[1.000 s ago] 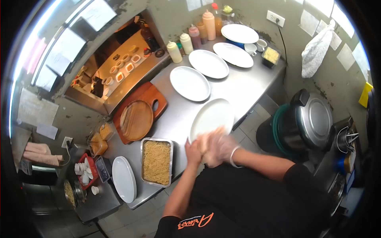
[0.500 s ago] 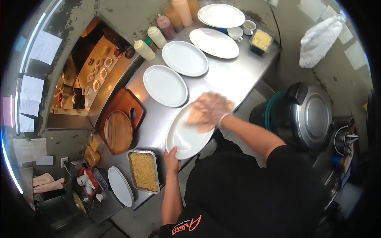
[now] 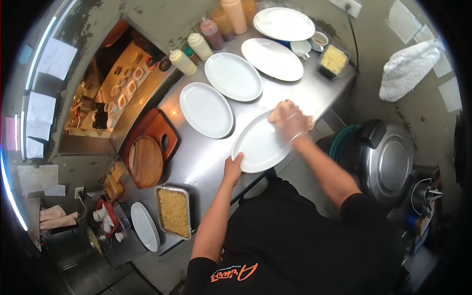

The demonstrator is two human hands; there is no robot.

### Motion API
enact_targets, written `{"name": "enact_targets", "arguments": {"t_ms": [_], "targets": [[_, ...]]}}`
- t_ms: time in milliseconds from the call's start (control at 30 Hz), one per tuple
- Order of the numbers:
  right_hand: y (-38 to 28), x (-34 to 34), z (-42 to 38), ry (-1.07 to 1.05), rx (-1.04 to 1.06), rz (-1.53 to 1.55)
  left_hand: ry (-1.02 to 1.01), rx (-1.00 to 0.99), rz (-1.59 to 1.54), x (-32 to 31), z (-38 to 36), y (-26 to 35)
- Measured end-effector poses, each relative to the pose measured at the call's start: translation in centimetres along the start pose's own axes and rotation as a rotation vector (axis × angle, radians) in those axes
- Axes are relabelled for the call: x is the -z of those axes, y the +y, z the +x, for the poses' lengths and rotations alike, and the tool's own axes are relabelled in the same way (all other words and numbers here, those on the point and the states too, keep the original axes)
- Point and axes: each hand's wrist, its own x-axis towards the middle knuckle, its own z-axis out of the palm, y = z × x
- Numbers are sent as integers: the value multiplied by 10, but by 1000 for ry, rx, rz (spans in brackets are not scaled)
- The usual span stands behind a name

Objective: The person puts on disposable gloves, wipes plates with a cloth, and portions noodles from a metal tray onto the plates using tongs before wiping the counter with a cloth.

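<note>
A white oval plate is held near the table's front edge. My left hand grips its near left rim, with the thumb on top. Over the plate's far right rim, my right hand, in a clear glove and slightly blurred, is closed on a peach-coloured cloth. Two more oval plates, one at the left and another behind it, lie flat on the metal table.
Squeeze bottles, white plates, cups and a tub of shredded food stand at the back. Wooden boards and a food-filled metal tray are left. A large cooker stands right.
The held plate has moved right and slightly up in view, with my left hand on its rim. My right hand and the cloth have shifted right, to the plate's far right edge.
</note>
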Motion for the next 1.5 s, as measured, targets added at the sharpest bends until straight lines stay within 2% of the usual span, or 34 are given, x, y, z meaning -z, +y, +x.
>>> {"name": "enact_targets", "arguments": {"t_ms": [33, 100, 200, 233, 267, 300, 333, 367, 400, 467, 500, 600, 633, 667, 733, 767, 800, 833, 900, 933, 967, 1000, 1033, 1100, 1133, 1167, 1200, 1233, 1267, 1300, 1333, 1400, 1467, 1500], "targets": [[11, -80, 4, 179, 245, -355, 15, 3, -4, -8, 0, 3], [-29, -88, -44, 224, 476, -119, 63, -2, -18, -18, -1, 15], [-43, -67, -47, -252, 431, 71, 68, -17, 275, -15, 8, 12], [-31, -51, -41, -6, 400, -195, 46, 49, 289, -18, 5, 20], [-7, -45, -14, 10, 331, -150, 26, 122, 298, -27, -5, 33], [14, -26, 3, 143, 216, 18, 11, 190, 300, -35, -10, 42], [17, 18, 17, -58, 83, -10, 60, 101, 411, -43, -11, 45], [24, 19, 15, 197, 66, -134, 59, 84, 466, -50, -10, 49], [33, 14, 24, 274, 91, -171, 65, 18, 547, -57, -7, 47], [56, -5, 48, 397, 157, -135, 74, 9, 306, -70, 0, 38], [59, -15, 56, 444, 196, -68, 5, 35, 271, -75, 2, 40], [23, -51, 28, 496, 295, -277, -89, 6, 154, -81, 15, 25], [10, -72, 18, 494, 434, -144, -136, 48, 11, -83, 22, 20], [-9, -85, 6, 241, 406, -115, -175, 183, -157, -87, 50, -8], [-28, -82, -7, 183, 509, 101, -219, -104, 233, -76, 19, 24], [-25, -77, -4, -122, 487, 670, -235, -31, 66, -66, 5, 33], [-22, -73, 0, -395, 339, 1227, -75, -122, 166, -43, -17, 49], [-44, -27, -22, -393, 191, 1214, 96, -194, 277, -19, -39, 66], [-60, 52, -64, -745, 348, 1454, 424, -548, 507, 35, -55, 62], [-54, 53, -67, -1087, 294, 1628, 535, -654, 450, 80, -89, 68], [-49, 50, -77, -1122, 168, 1650, 749, -643, 391, 137, -95, 44], [-45, 47, -87, -1148, 37, 1673, 1043, -427, 665, 185, -130, 44], [-46, 42, -114, -860, -126, 1545, 1246, -517, 478, 238, -164, 22], [-85, 31, -167, -728, -158, 1601, 1525, -69, 148, 336, -234, -22], [-105, 25, -193, -661, -171, 1625, 1716, -6, 306, 389, -256, -71], [-109, 8, -204, -804, -61, 1624, 1818, 260, 368, 418, -280, -93], [-114, -9, -214, -945, 55, 1612, 1910, 260, 346, 466, -285, -154], [-125, -10, -221, -1169, 211, 1426, 1768, 355, 129, 468, -309, -145], [-137, -11, -237, -1252, 100, 1388, 1718, 288, 209, 482, -316, -158], [-149, -12, -253, -1327, -17, 1346, 1508, 325, 300, 507, -320, -181], [-142, -22, -255, -1363, -37, 1309, 1358, 351, 567, 526, -321, -193], [-141, -33, -255, -1393, -76, 1291, 1291, 327, 540, 539, -321, -200], [-150, -37, -271, -1389, -112, 1324, 1107, 281, -8, 520, -343, -169], [-157, -38, -278, -1371, -135, 1297, 1036, 115, -262, 526, -340, -188]]}}
